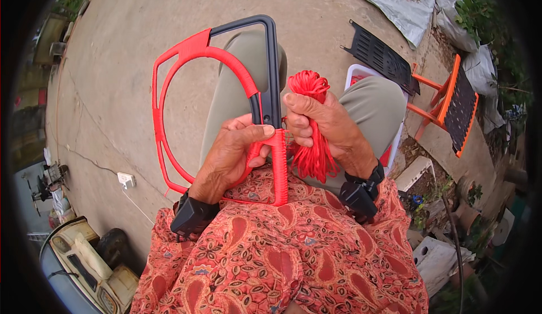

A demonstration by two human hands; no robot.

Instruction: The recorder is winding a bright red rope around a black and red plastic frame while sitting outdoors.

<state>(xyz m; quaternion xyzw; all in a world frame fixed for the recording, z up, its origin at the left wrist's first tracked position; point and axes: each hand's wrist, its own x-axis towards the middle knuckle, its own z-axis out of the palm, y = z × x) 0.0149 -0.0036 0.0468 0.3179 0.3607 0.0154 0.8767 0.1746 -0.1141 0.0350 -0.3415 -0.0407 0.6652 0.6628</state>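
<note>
Looking down from my head, I have a dark plastic frame standing across my lap, its top bar up over my knees and its lower part down against my patterned shirt. My left hand grips the frame where the curved inner arc meets the straight upright: the fingers are curled shut around that junction, with the thumb laid flat across the upright and pressing on it. Most of the frame is already covered in tight red cord wrapping; the left side, the curved arc and the lower stretch of the upright are red, while the top right corner and upper upright are still bare black. My right hand sits just beside the upright, its fingers closed around a bundle of red cord, which bunches up in a knot of loops above my fist and hangs in a tassel of strands below it. A black band with a small box sits on each wrist. Off to my right on the concrete ground stands an orange and black folding chair, well apart from my hands, with a white plastic stool partly hidden behind my right knee.
</note>
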